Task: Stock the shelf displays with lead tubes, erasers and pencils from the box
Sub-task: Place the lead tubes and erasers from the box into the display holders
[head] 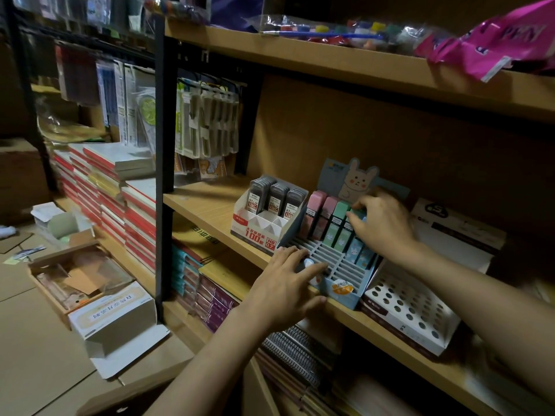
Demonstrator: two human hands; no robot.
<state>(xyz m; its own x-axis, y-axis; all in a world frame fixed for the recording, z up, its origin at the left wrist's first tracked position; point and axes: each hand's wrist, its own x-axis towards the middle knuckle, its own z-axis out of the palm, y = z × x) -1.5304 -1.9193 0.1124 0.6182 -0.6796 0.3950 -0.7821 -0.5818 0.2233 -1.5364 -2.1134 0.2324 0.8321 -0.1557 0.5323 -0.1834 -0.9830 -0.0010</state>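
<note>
On the wooden shelf [210, 208] stands a blue eraser display [342, 291] with a rabbit card at its back and a grid of slots. Pink and green erasers [322, 217] fill its back row. My right hand [384, 223] pinches a green eraser [357, 214] over the back row. My left hand [288, 283] rests on the display's front left corner, fingers spread over the slots, holding it steady. Left of it, a white and red lead tube display [255, 228] holds three dark tube packs [277, 195]. A white pencil display [411, 316] with round holes stands to the right.
On the floor at left are an open cardboard box [81, 277] and a white carton [117, 316] lying on its side. Red-edged notebooks [114, 199] are stacked left of the black shelf post [165, 145]. Packaged goods hang above. Spiral notebooks fill the lower shelf.
</note>
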